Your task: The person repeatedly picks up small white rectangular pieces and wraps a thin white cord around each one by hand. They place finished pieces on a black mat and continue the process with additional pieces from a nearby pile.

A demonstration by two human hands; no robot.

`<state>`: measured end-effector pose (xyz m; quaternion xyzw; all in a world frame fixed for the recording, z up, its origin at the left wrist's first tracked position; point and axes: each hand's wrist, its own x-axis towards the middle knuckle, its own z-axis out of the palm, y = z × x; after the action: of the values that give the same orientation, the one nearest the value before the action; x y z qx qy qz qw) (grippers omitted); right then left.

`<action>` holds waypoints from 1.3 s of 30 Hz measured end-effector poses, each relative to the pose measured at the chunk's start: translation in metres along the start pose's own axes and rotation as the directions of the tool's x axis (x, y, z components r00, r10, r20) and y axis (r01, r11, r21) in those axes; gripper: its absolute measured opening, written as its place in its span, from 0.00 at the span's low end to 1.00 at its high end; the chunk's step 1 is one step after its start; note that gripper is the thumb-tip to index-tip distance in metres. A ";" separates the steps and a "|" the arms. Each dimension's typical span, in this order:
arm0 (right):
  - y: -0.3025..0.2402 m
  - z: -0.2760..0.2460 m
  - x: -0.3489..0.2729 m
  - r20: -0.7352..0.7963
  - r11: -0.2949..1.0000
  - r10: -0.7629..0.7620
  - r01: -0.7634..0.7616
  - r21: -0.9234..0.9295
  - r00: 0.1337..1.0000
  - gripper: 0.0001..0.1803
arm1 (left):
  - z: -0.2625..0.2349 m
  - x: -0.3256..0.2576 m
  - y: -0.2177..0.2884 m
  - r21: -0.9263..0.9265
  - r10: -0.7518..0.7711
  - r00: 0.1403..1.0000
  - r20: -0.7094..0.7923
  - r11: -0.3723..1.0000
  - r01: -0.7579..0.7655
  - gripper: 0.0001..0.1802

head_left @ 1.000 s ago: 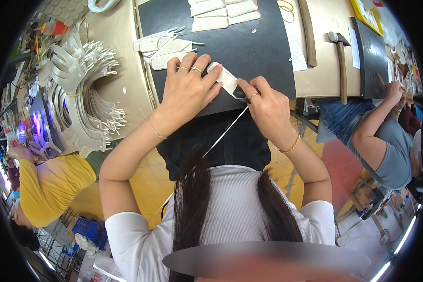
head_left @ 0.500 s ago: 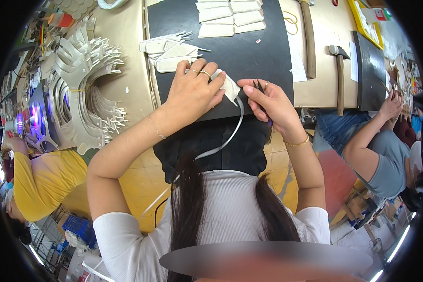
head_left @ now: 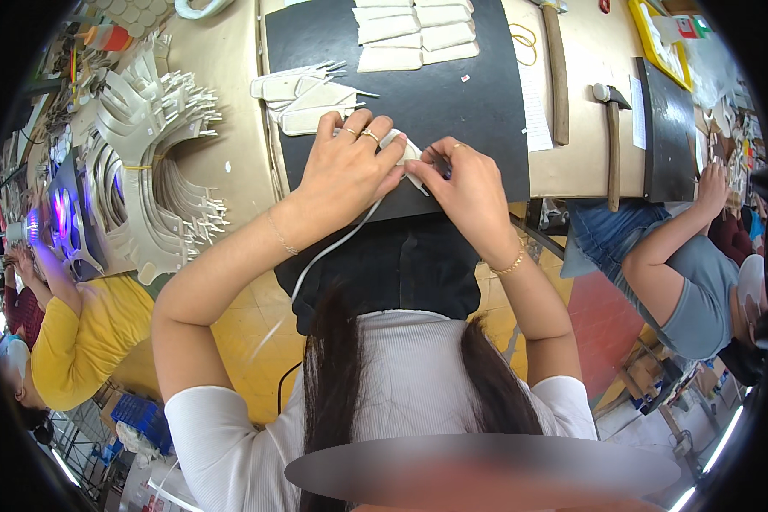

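Observation:
Over the near part of a black mat (head_left: 478,107), my left hand (head_left: 346,166) is closed on a small cream padded piece (head_left: 412,155), covering much of it. My right hand (head_left: 472,188) pinches the same piece at its right corner with thumb and fingertips. Something dark shows under the right fingers, too hidden to name. A narrow white strip (head_left: 311,264) runs from beneath my left hand down past my lap to the lower left. Just beyond the left hand lie several cream pieces with thin ends (head_left: 307,98). Farther off, flat cream pads (head_left: 391,58) sit in two columns.
Left on the table is a large tied bundle of curved cream pieces (head_left: 128,141). To the right lie a hammer (head_left: 613,154), a long wooden handle (head_left: 558,85), yellow bands (head_left: 525,38) and a yellow tray (head_left: 684,64). Co-workers sit at both sides.
My right hand has moved left onto the piece; the dark pointed tool with a purple handle seen in it before is now mostly hidden. The white strip has swung left.

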<state>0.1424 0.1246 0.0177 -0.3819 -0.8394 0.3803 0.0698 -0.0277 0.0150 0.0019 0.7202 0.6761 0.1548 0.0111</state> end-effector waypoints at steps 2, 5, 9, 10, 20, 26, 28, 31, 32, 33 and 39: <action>-0.006 0.005 0.005 0.002 0.999 0.029 -0.029 -0.038 1.000 0.16 | -0.001 0.000 0.000 0.007 -0.004 1.000 -0.001 1.000 0.004 0.21; -0.001 -0.012 0.007 0.073 0.995 0.062 -0.068 0.076 0.995 0.16 | -0.002 0.000 0.002 0.010 -0.018 1.000 0.022 1.000 0.018 0.21; 0.039 -0.064 -0.021 0.054 0.897 0.252 -0.254 0.362 0.966 0.14 | -0.005 0.001 0.001 0.017 0.002 0.999 0.037 1.000 -0.002 0.24; 0.051 -0.078 -0.032 -0.012 0.932 0.285 -0.274 0.237 0.958 0.14 | -0.005 0.001 0.001 0.020 0.009 0.999 0.047 1.000 -0.010 0.24; 0.101 -0.100 -0.025 -0.516 0.994 -0.002 0.060 0.096 0.857 0.24 | 0.015 -0.008 0.004 0.053 0.012 1.000 0.011 0.999 -0.013 0.25; 0.206 -0.057 -0.120 0.062 0.616 0.208 -0.180 0.767 0.976 0.12 | 0.028 -0.018 -0.003 0.087 0.017 1.000 -0.007 0.996 -0.016 0.27; 0.259 -0.009 -0.146 0.239 0.626 0.530 -0.566 0.536 0.813 0.11 | 0.029 -0.020 -0.005 0.101 0.014 1.000 0.002 0.995 -0.014 0.27; 0.313 0.083 -0.168 0.340 0.743 0.670 -0.596 -0.305 0.660 0.12 | 0.028 -0.019 -0.005 0.120 0.034 0.999 -0.002 0.992 -0.033 0.27; 0.327 0.107 -0.170 0.486 0.721 0.686 -0.591 -0.360 0.541 0.17 | 0.028 -0.018 -0.004 0.123 0.037 0.999 -0.004 0.992 -0.036 0.27; 0.337 0.127 -0.174 0.474 0.739 0.659 -0.619 -0.264 0.584 0.20 | 0.028 -0.018 -0.004 0.117 0.037 0.999 -0.002 0.992 -0.037 0.27; 0.358 0.190 -0.174 0.527 0.616 0.733 -0.747 -0.250 0.429 0.30 | 0.025 -0.019 -0.002 0.104 0.015 1.000 0.013 0.994 -0.016 0.27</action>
<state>0.3973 0.0426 -0.3330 -0.5730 -0.5595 0.4780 -0.3606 -0.0240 0.0014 -0.0261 0.7261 0.6775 0.1148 -0.0234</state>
